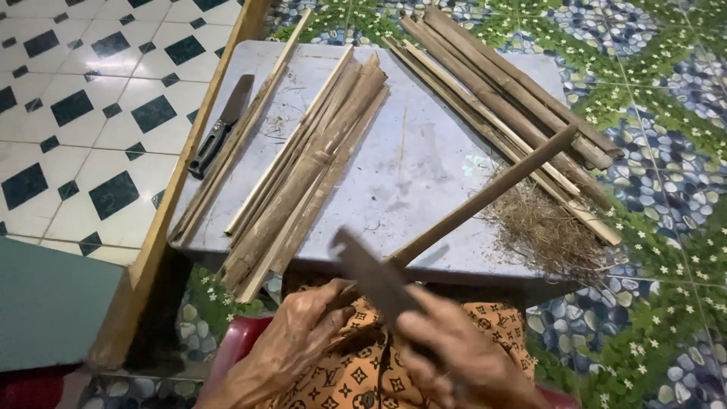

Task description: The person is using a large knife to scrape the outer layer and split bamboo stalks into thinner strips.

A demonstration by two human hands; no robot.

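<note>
My left hand (299, 333) grips the near end of a long bamboo strip (492, 189) that slants up to the right over the grey table (416, 167). My right hand (462, 352) holds a dark broad-bladed knife (375, 276), its blade blurred and set against the strip close to my left hand. Both hands hover over my lap, which is covered in orange patterned cloth (371, 371).
A pile of split bamboo strips (310, 167) lies on the table's left, another bundle (500, 98) at the far right, with a heap of fine shavings (545, 227). A second knife (221, 125) rests at the left edge. A wooden plank (174, 189) leans alongside.
</note>
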